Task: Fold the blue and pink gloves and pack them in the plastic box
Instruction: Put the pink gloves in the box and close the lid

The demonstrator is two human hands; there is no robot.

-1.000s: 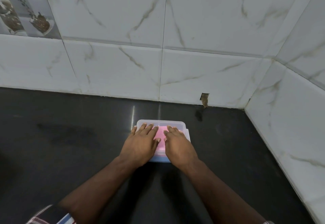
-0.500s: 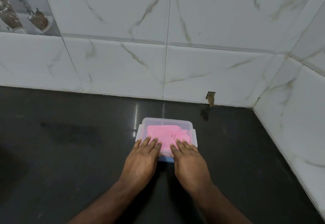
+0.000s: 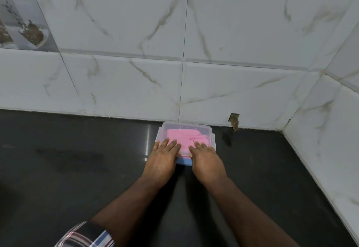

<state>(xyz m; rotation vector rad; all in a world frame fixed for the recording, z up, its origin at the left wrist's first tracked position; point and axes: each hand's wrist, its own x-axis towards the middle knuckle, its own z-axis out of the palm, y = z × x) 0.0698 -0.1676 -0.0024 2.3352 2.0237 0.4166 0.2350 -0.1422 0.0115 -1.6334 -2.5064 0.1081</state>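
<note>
Both hands lie flat, fingers straight, on the lidded plastic box (image 3: 185, 130): left hand (image 3: 162, 156) and right hand (image 3: 206, 158) side by side. Pink gloves (image 3: 183, 137) show through the lid. The box's far edge meets the tiled wall (image 3: 136, 83); dark counter (image 3: 68, 169) spreads wide to the left.

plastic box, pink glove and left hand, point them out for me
plastic box (image 3: 187, 126): head view, on the clear lid near its far edge.
pink glove (image 3: 182, 137): head view, on the folded pink patch seen through the lid.
left hand (image 3: 162, 158): head view, on the back of the hand.
</note>
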